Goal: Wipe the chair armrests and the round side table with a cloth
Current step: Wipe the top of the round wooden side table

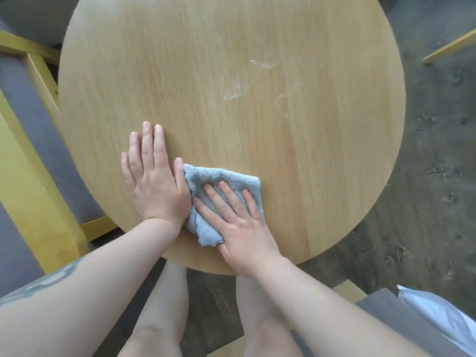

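The right hand (239, 222) lies flat, fingers straight, pressing the cloth (219, 181) onto the near part of the round counter (257, 86). The left hand (154, 181) rests flat just beside it, thumb touching the cloth.

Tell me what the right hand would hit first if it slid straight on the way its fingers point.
The right hand, flat on the cloth, points up-left toward the left hand. It would probably meet that hand's thumb side almost at once.
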### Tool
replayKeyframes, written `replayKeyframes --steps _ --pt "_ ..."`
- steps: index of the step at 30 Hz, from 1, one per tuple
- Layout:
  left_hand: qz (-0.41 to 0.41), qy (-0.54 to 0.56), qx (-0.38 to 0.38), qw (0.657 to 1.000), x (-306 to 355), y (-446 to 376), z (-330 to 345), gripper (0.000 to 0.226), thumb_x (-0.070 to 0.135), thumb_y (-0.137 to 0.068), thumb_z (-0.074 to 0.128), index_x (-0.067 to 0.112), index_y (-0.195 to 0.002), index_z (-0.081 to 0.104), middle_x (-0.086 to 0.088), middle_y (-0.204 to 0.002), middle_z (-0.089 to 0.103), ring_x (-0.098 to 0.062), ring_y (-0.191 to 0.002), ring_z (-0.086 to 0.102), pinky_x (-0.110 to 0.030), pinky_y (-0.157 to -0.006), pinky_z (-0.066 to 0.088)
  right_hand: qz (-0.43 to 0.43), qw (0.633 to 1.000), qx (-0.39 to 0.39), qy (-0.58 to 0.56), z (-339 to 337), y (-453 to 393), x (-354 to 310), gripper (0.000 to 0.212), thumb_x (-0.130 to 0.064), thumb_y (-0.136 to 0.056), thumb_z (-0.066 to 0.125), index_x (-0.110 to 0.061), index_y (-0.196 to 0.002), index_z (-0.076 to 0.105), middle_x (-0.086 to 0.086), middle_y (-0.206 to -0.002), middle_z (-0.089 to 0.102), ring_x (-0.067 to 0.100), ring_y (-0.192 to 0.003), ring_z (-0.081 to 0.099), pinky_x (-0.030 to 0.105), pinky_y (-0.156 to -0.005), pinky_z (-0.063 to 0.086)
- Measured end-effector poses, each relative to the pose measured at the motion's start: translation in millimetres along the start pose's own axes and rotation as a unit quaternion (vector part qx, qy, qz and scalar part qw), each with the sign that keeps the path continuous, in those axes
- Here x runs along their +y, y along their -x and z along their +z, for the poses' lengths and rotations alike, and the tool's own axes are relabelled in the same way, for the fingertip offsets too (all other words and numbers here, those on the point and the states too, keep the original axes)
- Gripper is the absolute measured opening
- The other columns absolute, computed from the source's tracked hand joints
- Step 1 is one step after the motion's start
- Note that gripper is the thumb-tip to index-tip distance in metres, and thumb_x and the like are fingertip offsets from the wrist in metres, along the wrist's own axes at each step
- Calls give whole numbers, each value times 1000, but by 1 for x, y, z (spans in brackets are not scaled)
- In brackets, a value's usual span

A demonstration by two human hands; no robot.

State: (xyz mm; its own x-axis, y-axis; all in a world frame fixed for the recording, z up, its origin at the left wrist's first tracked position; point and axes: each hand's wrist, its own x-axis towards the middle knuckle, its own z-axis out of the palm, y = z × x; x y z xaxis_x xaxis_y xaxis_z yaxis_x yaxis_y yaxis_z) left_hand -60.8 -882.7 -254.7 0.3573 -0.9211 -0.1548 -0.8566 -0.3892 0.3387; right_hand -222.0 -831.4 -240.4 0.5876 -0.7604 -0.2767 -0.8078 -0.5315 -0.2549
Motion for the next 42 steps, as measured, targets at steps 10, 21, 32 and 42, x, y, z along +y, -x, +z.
replayKeyframes --steps 10,21,32,42 --pt "50 58 -36 996 27 36 12 60 29 -95 34 14 -152 24 0 -161 14 -18 -149 5 -39 -120 -3 298 948 95 -67 28 18 -66 79 -36 -81 43 -24 -153 11 -1 -159 12 22 -147 6 48 -117 7" --pt "38 31 -98 994 58 71 20 65 30 -94 36 17 -154 14 2 -162 2 -15 -148 -9 -38 -119 -12 510 840 183 -40 -5 29 103 63 -43 -94 32 -24 -152 18 2 -159 15 24 -146 12 51 -117 9" --pt "-92 6 -65 994 111 72 46 69 38 -92 19 20 -153 -6 0 -162 -12 -22 -147 -16 -47 -118 -10 371 918 143 -5 -26 33 169 66 -41 -89 34 -27 -151 16 2 -158 17 24 -146 10 48 -117 5" --pt "157 -60 -140 976 73 111 36 61 33 -97 28 19 -154 14 2 -161 8 -14 -149 -4 -40 -119 1 270 960 74 -1 1 104 130 75 -37 -85 39 -28 -152 8 -3 -160 5 22 -147 5 48 -117 4"
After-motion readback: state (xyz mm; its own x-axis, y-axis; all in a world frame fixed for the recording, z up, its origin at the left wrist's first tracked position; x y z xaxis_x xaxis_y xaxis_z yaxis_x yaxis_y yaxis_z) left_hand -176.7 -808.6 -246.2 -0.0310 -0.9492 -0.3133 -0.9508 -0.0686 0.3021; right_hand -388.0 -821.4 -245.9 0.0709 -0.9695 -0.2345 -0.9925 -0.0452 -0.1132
